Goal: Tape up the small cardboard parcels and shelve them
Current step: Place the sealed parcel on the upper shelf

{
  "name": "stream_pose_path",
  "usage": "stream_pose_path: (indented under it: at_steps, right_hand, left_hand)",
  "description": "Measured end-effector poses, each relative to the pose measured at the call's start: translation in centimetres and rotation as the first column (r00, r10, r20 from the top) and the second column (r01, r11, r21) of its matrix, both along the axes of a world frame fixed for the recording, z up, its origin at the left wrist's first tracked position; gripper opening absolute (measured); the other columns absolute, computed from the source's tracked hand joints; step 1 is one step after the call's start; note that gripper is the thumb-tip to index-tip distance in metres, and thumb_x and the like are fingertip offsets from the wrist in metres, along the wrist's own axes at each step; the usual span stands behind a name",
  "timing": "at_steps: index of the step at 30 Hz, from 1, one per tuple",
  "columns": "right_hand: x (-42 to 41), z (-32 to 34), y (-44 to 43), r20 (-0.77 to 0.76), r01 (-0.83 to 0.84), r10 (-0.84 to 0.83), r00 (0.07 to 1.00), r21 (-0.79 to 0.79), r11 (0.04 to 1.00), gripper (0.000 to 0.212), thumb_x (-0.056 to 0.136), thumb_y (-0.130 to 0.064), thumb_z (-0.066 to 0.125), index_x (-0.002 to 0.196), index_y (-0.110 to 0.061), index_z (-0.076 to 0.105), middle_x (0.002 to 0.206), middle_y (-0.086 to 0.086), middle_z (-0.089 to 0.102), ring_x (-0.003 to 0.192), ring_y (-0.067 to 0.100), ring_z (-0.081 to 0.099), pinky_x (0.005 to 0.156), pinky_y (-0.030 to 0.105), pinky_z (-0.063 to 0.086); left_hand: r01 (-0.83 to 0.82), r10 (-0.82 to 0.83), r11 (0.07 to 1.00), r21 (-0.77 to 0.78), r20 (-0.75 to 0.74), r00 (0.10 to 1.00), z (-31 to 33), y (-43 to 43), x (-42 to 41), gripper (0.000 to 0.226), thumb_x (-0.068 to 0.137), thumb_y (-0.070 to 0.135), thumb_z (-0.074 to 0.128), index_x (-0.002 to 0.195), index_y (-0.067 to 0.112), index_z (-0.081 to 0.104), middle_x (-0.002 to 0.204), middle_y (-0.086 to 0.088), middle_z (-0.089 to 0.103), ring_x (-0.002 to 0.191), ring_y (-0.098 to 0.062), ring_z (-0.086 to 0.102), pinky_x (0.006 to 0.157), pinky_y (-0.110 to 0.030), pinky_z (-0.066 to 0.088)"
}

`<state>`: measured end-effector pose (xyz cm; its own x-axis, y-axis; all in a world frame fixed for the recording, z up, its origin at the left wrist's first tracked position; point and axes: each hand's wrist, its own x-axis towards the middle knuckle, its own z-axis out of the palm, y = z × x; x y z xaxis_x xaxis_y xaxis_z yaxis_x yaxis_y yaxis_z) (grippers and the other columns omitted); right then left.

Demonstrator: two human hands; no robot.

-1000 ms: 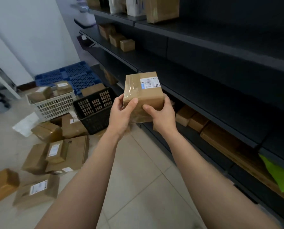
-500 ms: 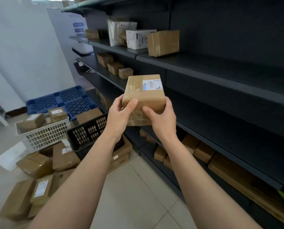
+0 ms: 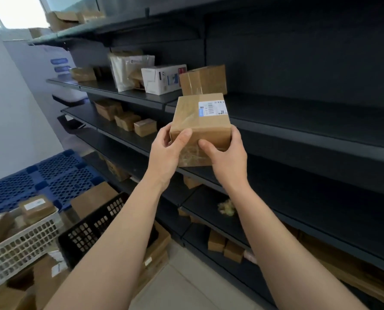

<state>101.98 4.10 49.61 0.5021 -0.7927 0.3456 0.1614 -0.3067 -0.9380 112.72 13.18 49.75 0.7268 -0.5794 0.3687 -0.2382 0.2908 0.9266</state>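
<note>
I hold a small taped cardboard parcel (image 3: 200, 121) with a white label on top, raised in front of the dark shelving (image 3: 309, 121). My left hand (image 3: 166, 153) grips its near left corner, thumb on the front face. My right hand (image 3: 226, 157) grips the near right side, thumb on the taped front. The parcel hangs just below and in front of a brown box (image 3: 203, 80) that stands on the upper shelf.
The upper shelf also carries a white carton (image 3: 162, 78) and plastic mailers (image 3: 128, 70). Small boxes (image 3: 126, 118) sit on the shelf below it. On the floor stand a black basket (image 3: 92, 229), a white basket (image 3: 18, 240) with parcels, and a blue pallet (image 3: 41, 177).
Both hands have lifted the parcel higher, toward the upper shelf. The view has tilted up, so the top shelf and window show now.
</note>
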Motion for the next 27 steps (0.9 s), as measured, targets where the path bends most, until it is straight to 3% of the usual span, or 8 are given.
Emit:
stream_pose_path:
  at_steps: [6,11,20,27]
  right_hand:
    - [4.4,1.4,-2.4,0.039,0.208,-0.207,0.978,-0.036,0.977,0.068,0.080,-0.033,0.074,0.138,-0.027,0.039,0.129,-0.008,0.052,0.110,0.004,0.053,0.086,0.019,0.048]
    - [6.0,2.2,-6.5,0.042,0.347,-0.345,0.938,-0.078,0.934,0.066,0.080,-0.035,0.074,0.135,-0.030,0.039,0.127,-0.009,0.052,0.110,0.004,0.052,0.084,0.018,0.048]
    - [9.9,2.7,-14.6,-0.006,0.393,-0.395,0.919,-0.082,0.916,0.074,0.080,-0.037,0.073,0.142,-0.021,0.034,0.132,0.000,0.050,0.116,0.015,0.053,0.095,0.035,0.050]
    - [12.8,3.1,-18.5,-0.033,0.438,-0.440,0.897,-0.059,0.897,0.069,0.082,-0.034,0.072,0.140,-0.019,0.037,0.128,0.001,0.053,0.112,0.014,0.055,0.090,0.029,0.051]
  left_hand:
    - [0.208,-0.208,0.978,-0.020,0.021,0.978,2.0,-4.6,6.0,0.051,0.082,0.036,0.070,0.127,0.019,0.053,0.115,0.005,0.066,0.106,-0.007,0.064,0.080,-0.021,0.053]
    - [0.328,-0.328,0.945,-0.002,0.036,0.944,2.7,-10.0,8.3,0.059,0.081,0.041,0.069,0.132,0.020,0.049,0.122,0.004,0.063,0.111,-0.009,0.061,0.092,-0.033,0.052]
    - [0.351,-0.352,0.935,0.047,0.032,0.935,3.5,-18.5,12.3,0.060,0.082,0.042,0.069,0.133,0.019,0.047,0.121,0.003,0.063,0.109,-0.010,0.062,0.094,-0.036,0.052]
    - [0.382,-0.385,0.917,0.113,0.000,0.923,3.7,-23.6,15.6,0.060,0.080,0.048,0.069,0.130,0.022,0.050,0.118,0.006,0.065,0.108,-0.009,0.062,0.095,-0.036,0.051]
